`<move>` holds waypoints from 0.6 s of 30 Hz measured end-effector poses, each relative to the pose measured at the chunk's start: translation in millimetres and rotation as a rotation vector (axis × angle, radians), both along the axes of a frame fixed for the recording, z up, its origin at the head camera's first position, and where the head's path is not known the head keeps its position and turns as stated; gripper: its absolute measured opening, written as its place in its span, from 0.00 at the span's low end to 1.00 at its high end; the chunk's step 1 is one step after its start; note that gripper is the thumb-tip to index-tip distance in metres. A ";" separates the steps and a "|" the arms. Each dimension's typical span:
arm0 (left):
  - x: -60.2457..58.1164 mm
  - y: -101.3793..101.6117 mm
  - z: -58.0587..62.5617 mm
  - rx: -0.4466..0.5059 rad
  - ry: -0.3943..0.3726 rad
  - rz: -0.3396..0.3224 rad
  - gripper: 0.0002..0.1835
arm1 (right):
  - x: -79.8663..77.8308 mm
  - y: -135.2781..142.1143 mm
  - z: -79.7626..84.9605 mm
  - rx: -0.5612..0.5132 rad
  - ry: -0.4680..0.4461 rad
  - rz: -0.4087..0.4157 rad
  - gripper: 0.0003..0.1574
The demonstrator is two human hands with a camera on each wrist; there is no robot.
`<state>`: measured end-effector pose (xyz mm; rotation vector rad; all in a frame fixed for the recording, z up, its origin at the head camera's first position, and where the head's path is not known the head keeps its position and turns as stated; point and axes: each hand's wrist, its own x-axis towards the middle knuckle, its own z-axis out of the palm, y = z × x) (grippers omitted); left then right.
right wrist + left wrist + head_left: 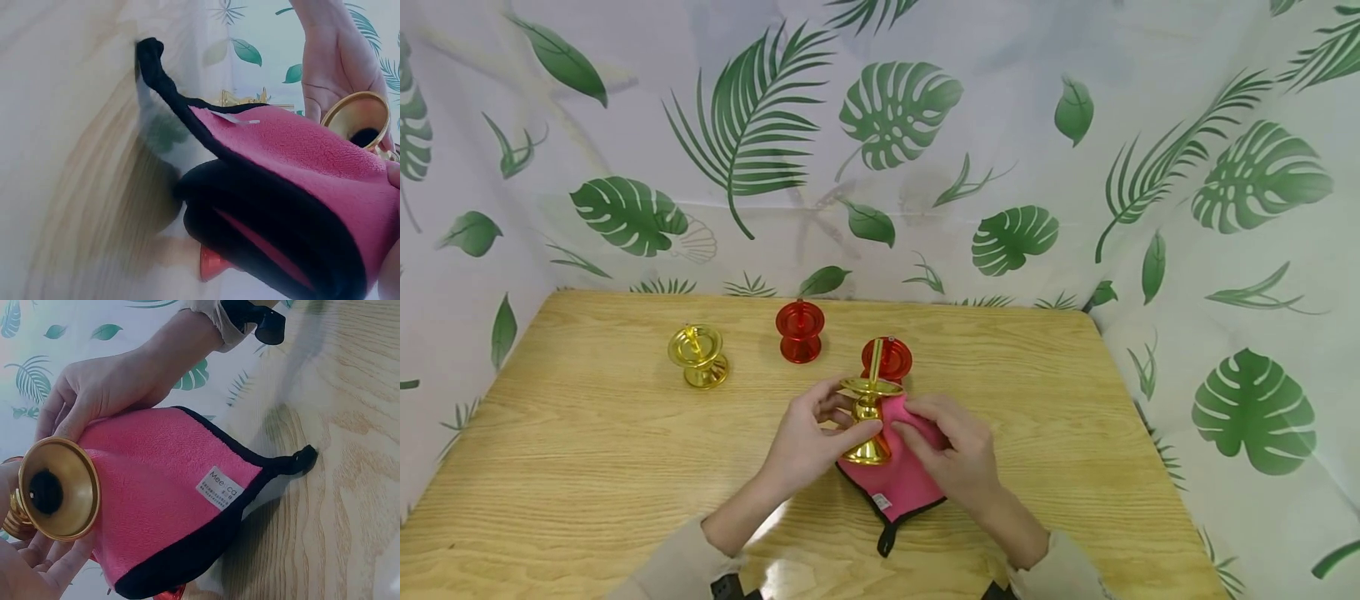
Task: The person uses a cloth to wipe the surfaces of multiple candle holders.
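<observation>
My left hand (805,433) grips a shiny gold candle holder (868,451) by its narrow waist, with its dish and spike uppermost. In the left wrist view the hollow, dark-centred base of this candle holder (87,487) faces the camera. With thumb and fingers my right hand (962,446) pinches a pink cloth (902,487) beside the holder. The cloth has black edging, a white label (220,488) and a black hanging loop (887,539). It hangs below both hands, part of it behind the gold base.
On the wooden table (587,483), a second gold candle holder (704,372) stands at the left. A red candle holder (800,332) is at the back middle. Another red one (897,360) sits just behind the held piece, partly hidden. Leaf-patterned sheeting (925,250) borders the table.
</observation>
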<state>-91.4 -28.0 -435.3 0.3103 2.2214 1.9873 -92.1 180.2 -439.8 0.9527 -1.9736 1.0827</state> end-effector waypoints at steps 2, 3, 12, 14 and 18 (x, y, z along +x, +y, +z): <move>0.7 0.3 -0.2 0.000 0.000 0.013 0.33 | -1.2 0.8 -0.2 0.010 0.027 -0.011 0.10; 1.1 0.4 0.0 0.002 -0.003 0.021 0.33 | -1.9 1.4 0.1 0.016 0.043 -0.020 0.10; 6.6 2.9 4.1 -0.038 -0.036 0.095 0.38 | -0.2 3.4 8.8 0.110 0.170 -0.072 0.09; 7.1 3.6 4.6 -0.070 -0.027 0.116 0.38 | 1.0 1.3 12.2 0.143 0.193 -0.081 0.09; 6.7 4.4 4.3 -0.125 0.002 0.139 0.38 | 1.9 -5.0 18.5 0.180 0.217 -0.081 0.08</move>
